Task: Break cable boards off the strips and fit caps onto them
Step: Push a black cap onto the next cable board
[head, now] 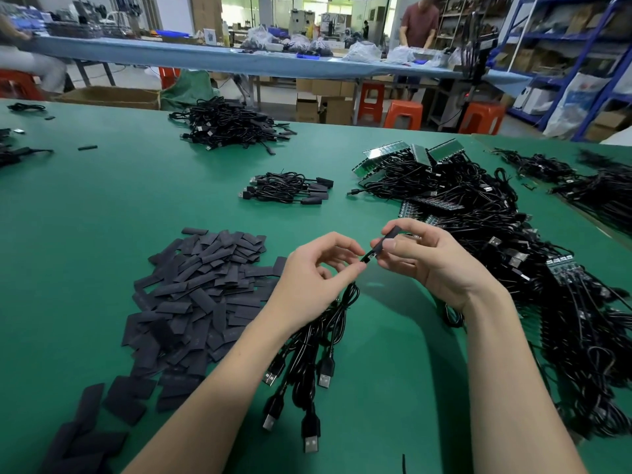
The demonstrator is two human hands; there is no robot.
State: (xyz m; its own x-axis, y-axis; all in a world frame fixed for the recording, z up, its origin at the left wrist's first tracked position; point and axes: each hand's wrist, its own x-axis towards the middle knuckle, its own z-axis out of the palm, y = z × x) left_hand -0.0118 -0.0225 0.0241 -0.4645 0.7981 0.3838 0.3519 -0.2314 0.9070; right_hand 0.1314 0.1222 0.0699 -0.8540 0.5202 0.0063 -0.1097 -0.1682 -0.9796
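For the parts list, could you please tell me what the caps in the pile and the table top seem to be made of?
Caps: probably thin plastic or heat-shrink sleeve, matte black; they lie flat, limp and dull, without glare.
Table top: seemingly a green rubber or vinyl mat, smooth with a soft sheen; the exact material cannot be told.

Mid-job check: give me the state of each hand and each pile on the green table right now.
Right hand: grips a black cap, held above the table.
Left hand: pinches the cable end at the cap's mouth; a bunch of cables hangs from it, plugs down.
Loose caps: flat, heaped on the left.
Board strips: unbroken, piled with cables on the right.
Small cable bundle: capped, set aside at centre.
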